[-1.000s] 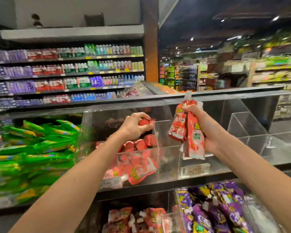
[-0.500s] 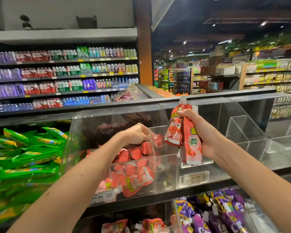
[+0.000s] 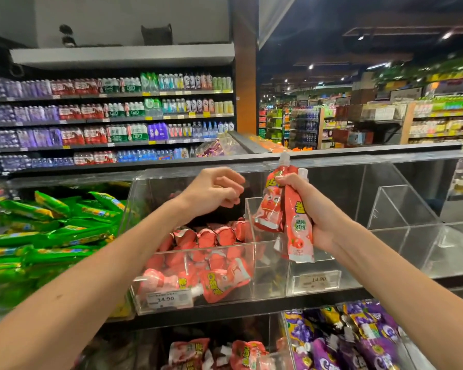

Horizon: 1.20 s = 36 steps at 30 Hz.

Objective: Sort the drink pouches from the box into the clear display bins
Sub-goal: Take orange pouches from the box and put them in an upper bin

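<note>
My right hand (image 3: 325, 209) grips two red drink pouches (image 3: 296, 225) with white caps by their necks; they hang over the divider between two clear bins. My left hand (image 3: 214, 190) hovers above the left clear bin (image 3: 267, 265), fingers curled and holding nothing. That bin is piled with several red pouches (image 3: 211, 239). The clear bin to its right (image 3: 358, 271), below my right hand, shows no pouches in the visible part. The box is not in view.
Green snack packs (image 3: 51, 231) fill the bin at the left. Below the shelf sit purple pouches (image 3: 358, 340) and more red pouches (image 3: 219, 353). More clear compartments (image 3: 401, 206) extend to the right. Bottle shelves (image 3: 112, 116) line the back.
My left hand held a red pouch over the left bin, lowered it in, and now rises without it. My right hand has hardly moved with its two pouches.
</note>
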Motion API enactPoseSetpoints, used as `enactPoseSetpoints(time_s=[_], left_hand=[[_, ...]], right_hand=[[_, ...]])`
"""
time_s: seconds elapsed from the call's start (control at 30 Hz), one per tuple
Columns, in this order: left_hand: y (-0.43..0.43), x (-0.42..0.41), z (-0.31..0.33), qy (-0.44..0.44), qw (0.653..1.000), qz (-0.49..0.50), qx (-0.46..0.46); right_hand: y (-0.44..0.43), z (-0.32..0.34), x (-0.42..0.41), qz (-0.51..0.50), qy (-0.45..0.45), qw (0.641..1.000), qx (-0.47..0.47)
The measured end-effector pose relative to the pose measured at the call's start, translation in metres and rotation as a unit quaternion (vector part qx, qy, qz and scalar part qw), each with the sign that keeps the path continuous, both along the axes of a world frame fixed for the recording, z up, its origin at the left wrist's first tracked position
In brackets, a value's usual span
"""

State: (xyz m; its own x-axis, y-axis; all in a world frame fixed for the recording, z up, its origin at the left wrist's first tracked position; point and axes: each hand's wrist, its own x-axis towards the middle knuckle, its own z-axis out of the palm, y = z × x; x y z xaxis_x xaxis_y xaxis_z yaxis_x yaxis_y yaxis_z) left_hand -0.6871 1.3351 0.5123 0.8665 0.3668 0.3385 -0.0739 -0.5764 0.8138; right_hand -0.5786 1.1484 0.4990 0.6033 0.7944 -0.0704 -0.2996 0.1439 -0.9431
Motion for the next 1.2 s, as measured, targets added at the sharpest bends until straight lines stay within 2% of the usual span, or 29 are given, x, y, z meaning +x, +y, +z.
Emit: enactPoseSetpoints(time_s=[0.07,0.17,0.23,0.33,0.47,0.53,0.6,0.77,0.9,1.1,1.17,1.2], left_hand=[[-0.016,-0.027,0.012,0.007,0.998,-0.067,-0.006],[-0.029,-0.054,0.015,0.05,0.988,-0.108,0.101],[-0.027,-0.059,0.007,0.005,0.987,-0.044,0.153],[-0.015,-0.068,0.001,-0.049,0.983,0.05,0.169],[0.011,-0.095,0.009,-0.019,0.973,0.106,0.202],[0.019,-0.107,0.015,0.029,0.967,0.118,0.223],[0.026,-0.107,0.012,0.102,0.934,0.143,0.311],[0.056,-0.079,-0.02,0.276,0.815,0.202,0.468],[0.066,-0.068,-0.019,0.348,0.723,0.208,0.559],[0.071,-0.065,-0.015,0.421,0.641,0.172,0.618],[0.07,-0.067,-0.018,0.432,0.624,0.169,0.629],[0.069,-0.068,-0.018,0.432,0.626,0.167,0.627]], right_hand=[[0.006,0.003,-0.004,0.027,0.007,1.0,0.006],[0.023,0.01,-0.012,0.076,0.028,0.996,0.021],[0.039,0.014,-0.019,0.101,0.042,0.994,0.023],[0.06,0.015,-0.034,0.123,0.045,0.991,0.004],[0.075,0.01,-0.043,0.151,0.026,0.988,-0.031],[0.077,0.009,-0.043,0.128,0.008,0.99,-0.056],[0.079,0.009,-0.045,0.109,0.006,0.992,-0.058],[0.087,0.003,-0.054,0.13,0.003,0.988,-0.079],[0.086,-0.003,-0.056,0.126,0.007,0.989,-0.08],[0.087,-0.008,-0.054,0.129,0.003,0.988,-0.089],[0.089,-0.01,-0.053,0.128,0.002,0.988,-0.087],[0.089,-0.011,-0.053,0.124,0.001,0.988,-0.089]])
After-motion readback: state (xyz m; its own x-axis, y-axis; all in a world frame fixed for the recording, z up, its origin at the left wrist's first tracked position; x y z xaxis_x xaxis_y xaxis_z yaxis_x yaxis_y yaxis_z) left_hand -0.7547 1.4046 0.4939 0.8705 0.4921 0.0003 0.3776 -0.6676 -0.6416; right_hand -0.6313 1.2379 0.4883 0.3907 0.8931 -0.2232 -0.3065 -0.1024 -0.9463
